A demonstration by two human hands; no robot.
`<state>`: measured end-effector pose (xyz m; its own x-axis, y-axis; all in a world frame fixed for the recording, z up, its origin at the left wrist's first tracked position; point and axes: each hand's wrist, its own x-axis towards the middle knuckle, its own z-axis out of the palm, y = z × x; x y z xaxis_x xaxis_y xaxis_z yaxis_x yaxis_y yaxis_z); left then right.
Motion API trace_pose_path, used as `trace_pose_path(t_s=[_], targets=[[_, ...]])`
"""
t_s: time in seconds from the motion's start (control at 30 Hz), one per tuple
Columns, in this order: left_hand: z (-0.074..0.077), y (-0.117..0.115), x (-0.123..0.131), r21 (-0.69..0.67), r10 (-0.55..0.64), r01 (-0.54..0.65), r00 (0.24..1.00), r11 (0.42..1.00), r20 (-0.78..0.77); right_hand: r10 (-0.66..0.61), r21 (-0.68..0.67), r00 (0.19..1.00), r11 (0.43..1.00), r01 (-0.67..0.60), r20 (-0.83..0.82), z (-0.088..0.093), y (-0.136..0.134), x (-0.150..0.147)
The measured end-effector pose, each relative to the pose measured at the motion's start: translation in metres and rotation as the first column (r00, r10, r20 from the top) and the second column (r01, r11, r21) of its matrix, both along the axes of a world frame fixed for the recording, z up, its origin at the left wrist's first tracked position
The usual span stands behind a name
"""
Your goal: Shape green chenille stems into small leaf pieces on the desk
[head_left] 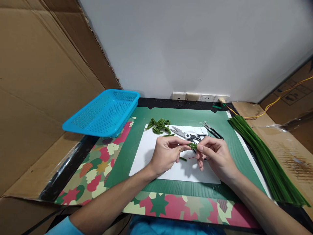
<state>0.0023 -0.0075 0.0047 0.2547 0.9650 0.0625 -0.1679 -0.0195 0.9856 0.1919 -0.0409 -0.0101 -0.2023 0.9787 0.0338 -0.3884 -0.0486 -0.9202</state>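
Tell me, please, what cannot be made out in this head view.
Head view only:
Green piece: fingertips of left hand and right hand cover most of it; shape unclear.
Scissors: handles partly behind the right hand.
Red mark on white sheet: too thin, partly under the hands.

Between the left grip and the right grip: a short chenille piece, with fuzzy, matt green pile. Beneath both grips: a paper sheet, white, smooth and matt, on a cutting mat, green, smooth and dull. Just beyond the grips: scissors with bright bare-metal blades and black plastic handles, and bent chenille pieces with the same fuzzy pile. Well right of the right grip: a chenille stem bundle, fuzzy and matt. Well left of the left grip: a mesh basket, blue plastic, perforated, slightly glossy, and a cardboard panel, brown, matt, with a ragged edge.
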Motion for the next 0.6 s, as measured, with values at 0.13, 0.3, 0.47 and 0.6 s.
trace_pose_path(t_s=[0.13,0.3,0.47,0.6], targets=[[0.0014,0.0004,0.0,-0.016,-0.008,0.008,1.0,1.0,0.009,-0.001,0.007,1.0,1.0,0.001,-0.005,0.0004,-0.0005,-0.0002],[0.0012,0.0008,-0.0005,-0.03,-0.019,0.02,1.0,0.999,0.009,0.003,0.004,1.0,1.0,-0.003,-0.002,-0.0004,-0.0002,-0.0003],[0.001,0.0006,-0.001,-0.038,-0.017,0.017,1.0,0.999,-0.001,0.007,-0.005,1.0,1.0,-0.007,0.007,-0.0003,0.0003,-0.0008],[0.0016,0.0004,-0.0004,-0.032,-0.018,0.017,1.0,0.999,-0.009,0.0,-0.008,1.0,1.0,0.0,0.017,0.0005,0.0008,-0.0013]])
